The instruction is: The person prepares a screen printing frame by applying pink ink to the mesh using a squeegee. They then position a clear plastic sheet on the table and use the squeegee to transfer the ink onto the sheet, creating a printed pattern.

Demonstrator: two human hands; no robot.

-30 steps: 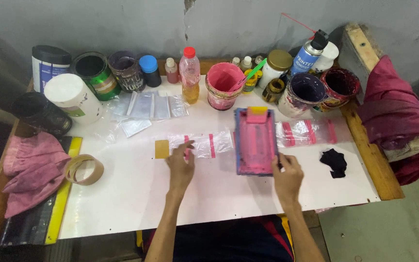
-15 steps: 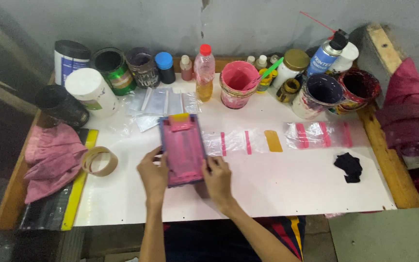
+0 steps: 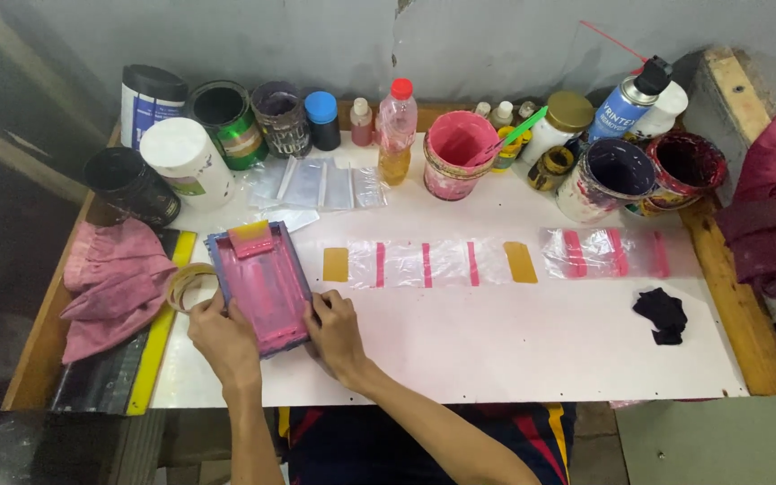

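The left hand (image 3: 219, 339) is gripping the lower left corner of a pink-stained printing frame (image 3: 262, 283), with the fingers curled over its edge. The right hand (image 3: 334, 330) is holding the lower right side of the same frame, the fingers half bent and the thumb pressing on the rim. The frame is lying flat on the white table (image 3: 514, 341), in the lower left part of the picture, and a small squeegee (image 3: 250, 239) with a yellow top is resting at its upper end. Just left of the frame a roll of tape (image 3: 183, 284) is lying, and further left a pink cloth (image 3: 110, 283) is hanging over the table edge. To the right of the frame, in the middle of the picture, a clear plastic strip (image 3: 428, 263) with pink lines is lying between two yellow tabs. Along the upper edge, paint cans, bottles and a pink bucket (image 3: 456, 153) are standing. A small black rag (image 3: 662, 313) is lying at the right
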